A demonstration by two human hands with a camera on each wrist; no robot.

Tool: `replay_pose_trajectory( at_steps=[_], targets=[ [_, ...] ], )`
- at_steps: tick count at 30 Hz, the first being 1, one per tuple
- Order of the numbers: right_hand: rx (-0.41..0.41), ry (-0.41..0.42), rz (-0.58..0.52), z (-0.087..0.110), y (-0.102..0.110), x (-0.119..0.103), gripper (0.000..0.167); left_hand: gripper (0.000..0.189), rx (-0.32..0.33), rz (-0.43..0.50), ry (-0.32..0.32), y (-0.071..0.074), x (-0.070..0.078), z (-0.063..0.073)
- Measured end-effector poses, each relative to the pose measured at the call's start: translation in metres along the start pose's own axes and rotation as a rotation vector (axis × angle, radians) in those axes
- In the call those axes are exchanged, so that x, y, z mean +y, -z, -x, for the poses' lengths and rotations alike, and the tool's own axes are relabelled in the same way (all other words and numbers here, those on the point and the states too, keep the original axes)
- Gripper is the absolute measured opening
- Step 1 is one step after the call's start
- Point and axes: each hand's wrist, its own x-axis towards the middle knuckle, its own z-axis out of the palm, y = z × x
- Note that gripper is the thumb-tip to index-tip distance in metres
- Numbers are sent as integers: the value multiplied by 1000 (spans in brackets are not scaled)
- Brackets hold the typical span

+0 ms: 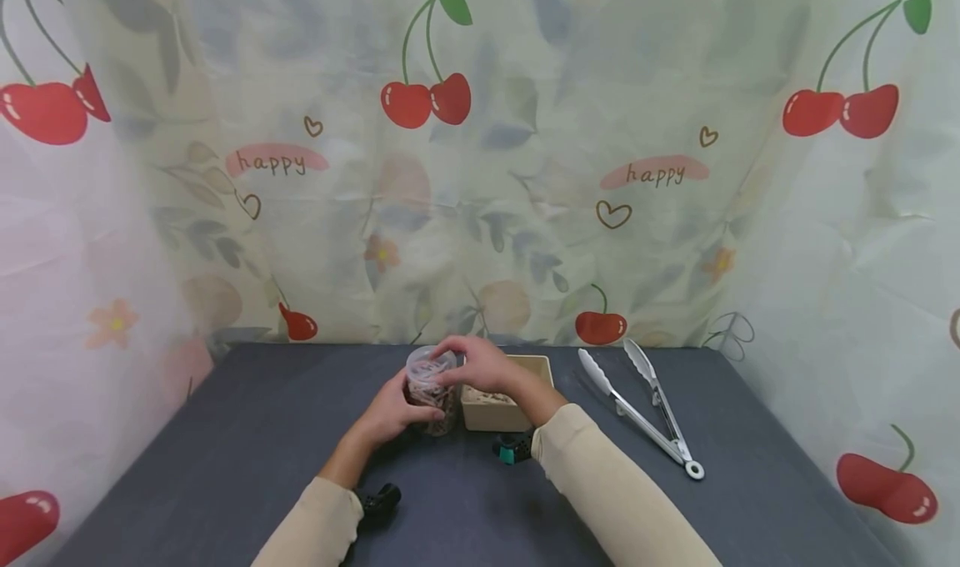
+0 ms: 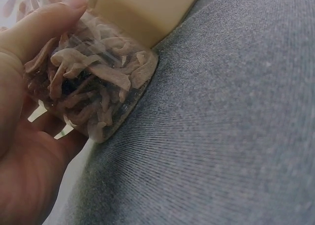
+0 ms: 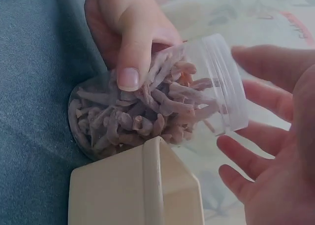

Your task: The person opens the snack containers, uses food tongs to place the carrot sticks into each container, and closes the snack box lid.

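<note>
A clear plastic jar (image 1: pixel 441 417) stands on the dark tabletop, filled with brownish, twisted dried strips (image 3: pixel 142 119). My left hand (image 1: pixel 388 413) grips its side, the thumb laid across the front and the fingers round the back. At the top sits a translucent lid (image 3: pixel 231 84). Thumb and fingers of my right hand (image 1: pixel 483 365) curve round this lid; in the right wrist view the hand (image 3: pixel 275 112) comes at it from the right, the lower fingers apart from the jar. Close beside the jar is a beige rectangular box (image 1: pixel 497 418), partly covered by my right arm.
Pale brownish bits (image 1: pixel 486 397) lie inside the box. Metal tongs (image 1: pixel 652 421) rest spread on the right of the table. A printed curtain (image 1: pixel 495 175) with cherries encloses the back and sides.
</note>
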Motion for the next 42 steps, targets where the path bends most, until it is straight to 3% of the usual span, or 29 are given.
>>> replay_pose_trajectory(
  at_steps=[10, 18, 22, 29, 34, 42],
  targets=[
    [70, -44, 142, 0, -5, -5, 39, 73, -38, -13, 6, 4, 34, 11],
    [83, -55, 248, 2, -3, -11, 40, 78, 5, 0, 24, 1, 4, 0],
    [69, -45, 185, 2, -2, -9, 38, 78, 10, -2, 18, 0, 1, -1],
    [-7, -54, -86, 0, -4, -2, 37, 78, -16, -9, -14, 1, 22, 10],
    [-35, -35, -119, 0, -1, -2, 34, 77, -34, 9, -15, 3, 29, 11],
    [-19, -30, -69, 1, -1, 0, 32, 80, -5, -20, 8, -1, -1, -1]
  ],
)
